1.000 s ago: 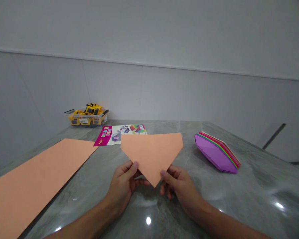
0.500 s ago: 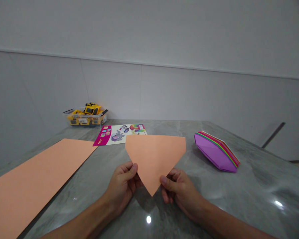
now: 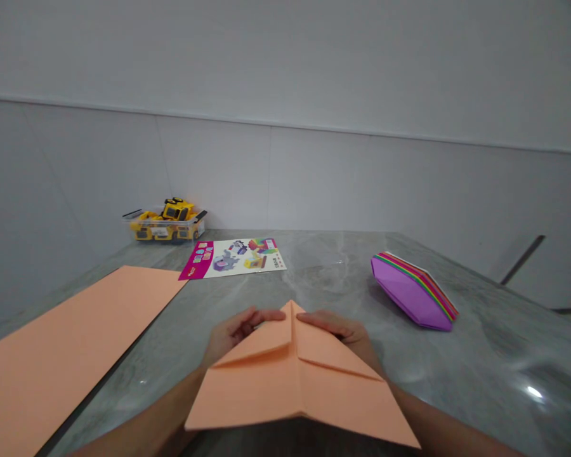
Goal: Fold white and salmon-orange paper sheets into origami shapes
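Note:
A folded sheet of orange paper [image 3: 276,387] is between my hands, its point facing away from me and its wide edge towards me. A centre crease runs down it, with a folded flap on either side. Near the point, my left hand [image 3: 233,330] grips the left edge, fingertips on the upper face. My right hand [image 3: 345,330] pinches the right edge opposite. Parts of both hands are hidden behind the paper. The wide edge is lifted off the tabletop.
Left of me lies a large orange sheet [image 3: 80,343]. Behind it are a printed paper cover [image 3: 240,257] and a clear plastic box [image 3: 164,228] of yellow toy vehicles. At right on the grey marbled table [image 3: 323,279] rests a purple folded-paper object [image 3: 409,292] with rainbow-coloured layers.
The folded paper has turned over, so its point now faces away and its flaps show. It has come lower and closer to me, uncovering the printed cover's right part.

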`<state>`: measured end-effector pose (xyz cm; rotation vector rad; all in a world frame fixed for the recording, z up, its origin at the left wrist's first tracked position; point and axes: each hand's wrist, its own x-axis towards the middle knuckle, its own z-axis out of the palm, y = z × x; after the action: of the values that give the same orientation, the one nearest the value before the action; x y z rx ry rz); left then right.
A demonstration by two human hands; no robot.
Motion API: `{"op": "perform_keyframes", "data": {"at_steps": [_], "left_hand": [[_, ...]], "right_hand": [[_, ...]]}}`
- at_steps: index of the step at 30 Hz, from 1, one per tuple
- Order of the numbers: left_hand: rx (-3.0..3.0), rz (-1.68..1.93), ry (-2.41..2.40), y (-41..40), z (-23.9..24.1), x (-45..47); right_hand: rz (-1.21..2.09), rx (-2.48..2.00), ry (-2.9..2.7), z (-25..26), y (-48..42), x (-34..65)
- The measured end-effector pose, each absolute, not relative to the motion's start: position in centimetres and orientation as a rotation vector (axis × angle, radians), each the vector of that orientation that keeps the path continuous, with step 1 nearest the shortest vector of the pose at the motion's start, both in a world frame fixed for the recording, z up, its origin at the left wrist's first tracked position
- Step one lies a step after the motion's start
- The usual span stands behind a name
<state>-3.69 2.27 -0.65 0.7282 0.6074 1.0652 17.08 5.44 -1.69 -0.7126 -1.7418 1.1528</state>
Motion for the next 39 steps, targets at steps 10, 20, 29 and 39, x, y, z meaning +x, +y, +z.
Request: {"op": "perform_keyframes", "data": {"at_steps": [10, 20, 29, 39], "left_hand": [[0.892, 0.842, 0.583, 1.6, -1.2, -3.0], [1.11, 0.679, 0.689, 0.5, 0.2, -2.1], [1.111, 0.623, 0.816, 0.5, -0.1, -2.0], [1.125, 0.641, 0.786, 0.5, 0.4, -1.8]], "right_hand": [[1.863, -0.763, -1.434, -0.3, 4.4, 17.3], [2.114, -0.818, -1.751, 0.3, 3.3, 17.6], [2.008, -0.947, -1.804, 0.1, 2.9, 17.5], [2.003, -1.011, -1.654, 0.3, 2.7, 16.9]]}}
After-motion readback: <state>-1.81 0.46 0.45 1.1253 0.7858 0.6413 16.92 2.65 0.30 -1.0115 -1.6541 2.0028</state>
